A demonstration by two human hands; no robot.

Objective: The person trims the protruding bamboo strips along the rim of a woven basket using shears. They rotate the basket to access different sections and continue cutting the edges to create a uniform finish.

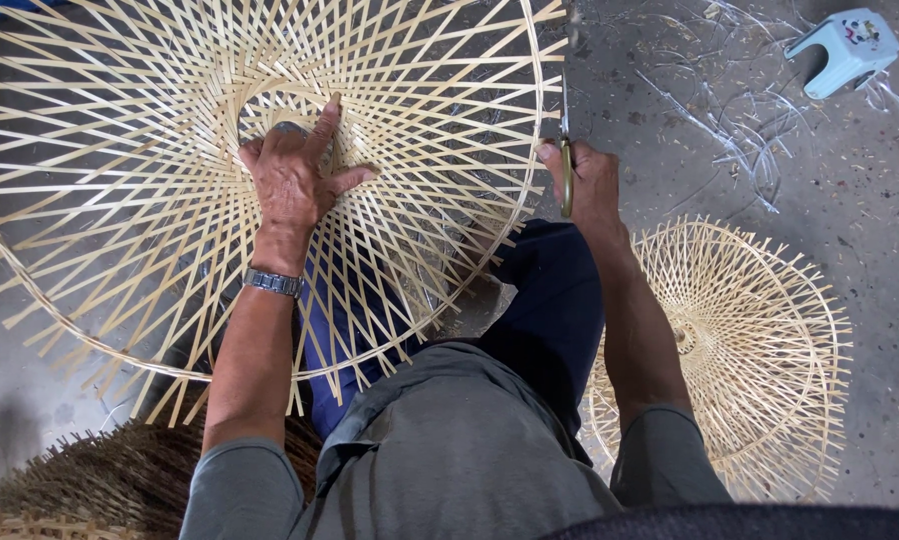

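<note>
A large round openwork frame of pale woven bamboo strips (150, 200) fills the upper left of the frame, resting over the person's lap, and the left hand (295, 180) lies flat on its centre with fingers spread beside the open hub. At the frame's right rim, upper centre, the right hand (588, 180) is closed around brass-handled scissors (566, 150) whose blades point up. A smaller, similar pale bamboo frame (750, 350) lies on the grey concrete floor (870, 200) at lower right.
</note>
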